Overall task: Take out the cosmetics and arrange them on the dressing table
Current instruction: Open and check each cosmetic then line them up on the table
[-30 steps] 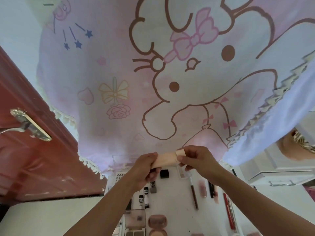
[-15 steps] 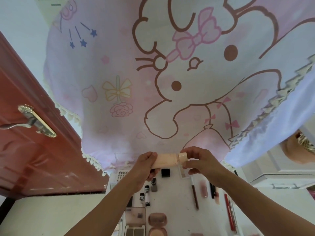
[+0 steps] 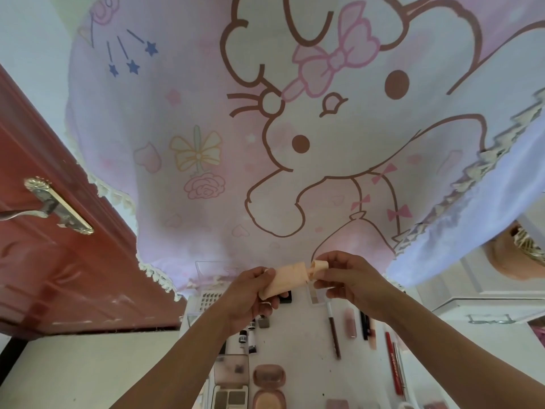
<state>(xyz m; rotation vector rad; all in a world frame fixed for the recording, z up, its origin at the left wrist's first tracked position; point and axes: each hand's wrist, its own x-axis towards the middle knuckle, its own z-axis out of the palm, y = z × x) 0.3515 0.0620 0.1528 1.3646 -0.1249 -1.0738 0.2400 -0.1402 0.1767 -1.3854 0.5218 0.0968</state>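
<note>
A peach cosmetic tube (image 3: 287,278) is held up above the white dressing table (image 3: 298,343). My left hand (image 3: 250,293) grips the tube's flat end. My right hand (image 3: 351,278) pinches its round cap (image 3: 319,265), which sits slightly off the tube's neck. Laid out on the table below are several cosmetics: an eyeshadow palette (image 3: 231,395), a pink compact (image 3: 269,388), small bottles (image 3: 247,338), a brown pencil (image 3: 334,335), a pink lip tube (image 3: 350,323) and a red pen (image 3: 394,364).
A pink cartoon curtain (image 3: 265,128) hangs just behind the table. A red wooden door (image 3: 50,255) with a brass handle (image 3: 56,206) stands at the left. A clear box (image 3: 206,267) sits at the table's back. White drawers (image 3: 483,308) are at the right.
The cap has come away from the tube's neck in my right hand; earlier it sat flush on the tube. Both hands stayed in about the same place.
</note>
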